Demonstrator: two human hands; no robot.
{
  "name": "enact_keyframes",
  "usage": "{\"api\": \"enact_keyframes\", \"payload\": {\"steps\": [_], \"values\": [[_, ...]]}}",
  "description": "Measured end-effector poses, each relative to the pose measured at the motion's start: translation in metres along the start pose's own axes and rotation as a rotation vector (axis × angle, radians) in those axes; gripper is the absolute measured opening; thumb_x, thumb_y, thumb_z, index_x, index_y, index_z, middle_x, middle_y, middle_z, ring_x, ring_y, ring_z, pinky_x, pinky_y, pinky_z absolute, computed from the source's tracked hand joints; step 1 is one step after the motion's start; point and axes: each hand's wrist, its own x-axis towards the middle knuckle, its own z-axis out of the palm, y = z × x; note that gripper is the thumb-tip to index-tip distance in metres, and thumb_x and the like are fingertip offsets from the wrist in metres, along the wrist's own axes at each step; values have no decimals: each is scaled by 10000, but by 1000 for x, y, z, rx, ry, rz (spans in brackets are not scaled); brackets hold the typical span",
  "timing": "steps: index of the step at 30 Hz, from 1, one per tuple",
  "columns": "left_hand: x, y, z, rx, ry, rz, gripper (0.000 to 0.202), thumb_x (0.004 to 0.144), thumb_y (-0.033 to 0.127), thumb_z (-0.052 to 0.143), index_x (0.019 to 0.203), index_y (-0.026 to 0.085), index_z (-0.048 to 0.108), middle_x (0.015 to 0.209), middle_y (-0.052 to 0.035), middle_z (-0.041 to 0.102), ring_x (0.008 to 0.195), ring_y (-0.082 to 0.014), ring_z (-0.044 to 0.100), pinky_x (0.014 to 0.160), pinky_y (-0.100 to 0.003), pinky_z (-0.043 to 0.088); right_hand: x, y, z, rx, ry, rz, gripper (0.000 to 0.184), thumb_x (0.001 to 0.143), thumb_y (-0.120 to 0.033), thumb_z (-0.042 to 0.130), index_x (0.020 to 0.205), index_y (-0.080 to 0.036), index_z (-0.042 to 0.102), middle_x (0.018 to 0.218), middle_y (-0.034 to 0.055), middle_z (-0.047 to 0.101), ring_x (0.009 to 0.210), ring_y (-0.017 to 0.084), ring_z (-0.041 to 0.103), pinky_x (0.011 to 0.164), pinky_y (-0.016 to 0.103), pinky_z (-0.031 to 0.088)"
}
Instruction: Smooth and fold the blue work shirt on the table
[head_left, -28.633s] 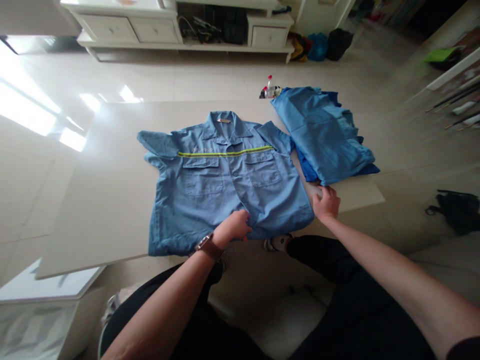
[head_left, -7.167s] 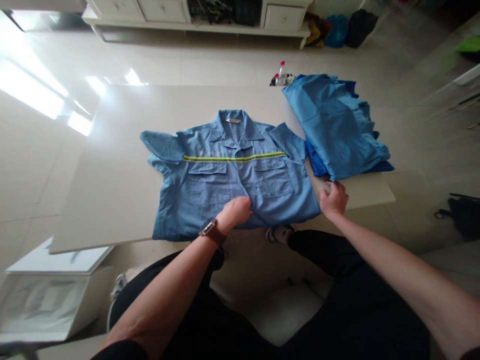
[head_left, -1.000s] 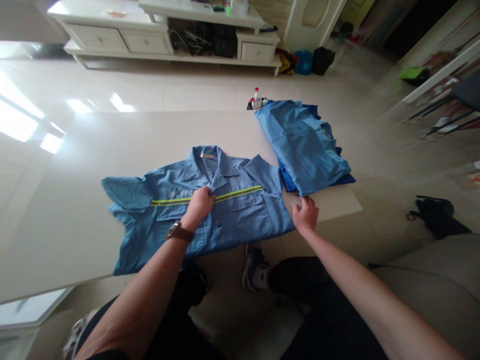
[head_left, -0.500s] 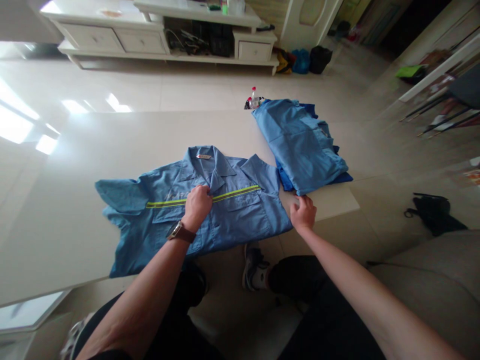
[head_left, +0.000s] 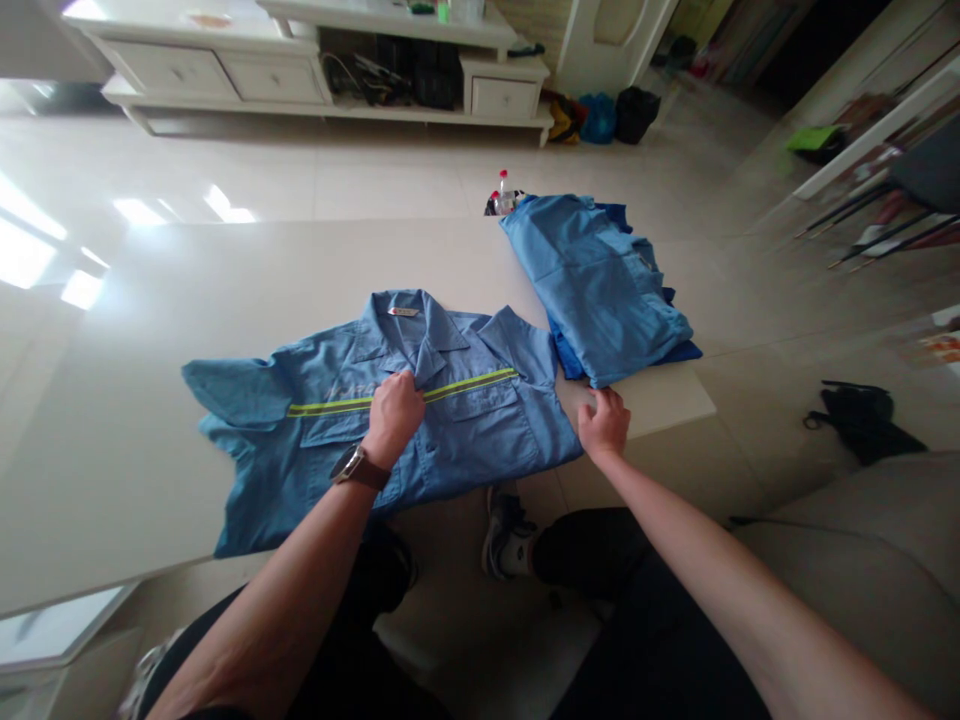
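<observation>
A blue short-sleeved work shirt lies front up on the white table, collar away from me. A yellow-green and grey reflective stripe crosses its chest. My left hand, with a watch on the wrist, is closed on the front placket below the collar. My right hand is closed beside the shirt's right-hand sleeve edge, its fingertips at the near corner of a stack of folded blue clothes. What lies between those fingers is hidden.
Behind the stack stands a clear bottle with a red cap. A white TV cabinet is across the room, with bags on the floor beside it. A black bag lies on the floor at right, near a grey sofa.
The view has shifted slightly. Both hands keep their places on and beside the shirt, and the clothes lie as before.
</observation>
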Motion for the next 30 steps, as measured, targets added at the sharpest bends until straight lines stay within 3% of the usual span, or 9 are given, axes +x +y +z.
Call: {"api": "enact_keyframes", "payload": {"steps": [10,19,30], "values": [[6,-10,4,27,-43,35,210,936,195,499,1009,141,688,1055,-184,741,1022,-306,702,851,-360,501,1,0,-1,-6,-14,-7,377,880,-241,482,1180,-148,690,1251,189,702,1209,332,560,916,426,406],[4,-10,9,37,-40,53,216,975,207,494,1107,121,642,1139,-202,718,1081,-326,690,900,-388,511,1,1,0,4,-10,1,379,882,-237,483,1182,-141,696,1271,196,700,1217,337,561,929,438,411],[3,-8,2,-10,-31,101,203,922,126,484,990,157,673,1066,-164,720,1014,-288,688,907,-368,506,1,2,1,-8,-7,-3,385,881,-251,474,1177,-146,696,1265,196,698,1206,337,558,915,429,403]]}}
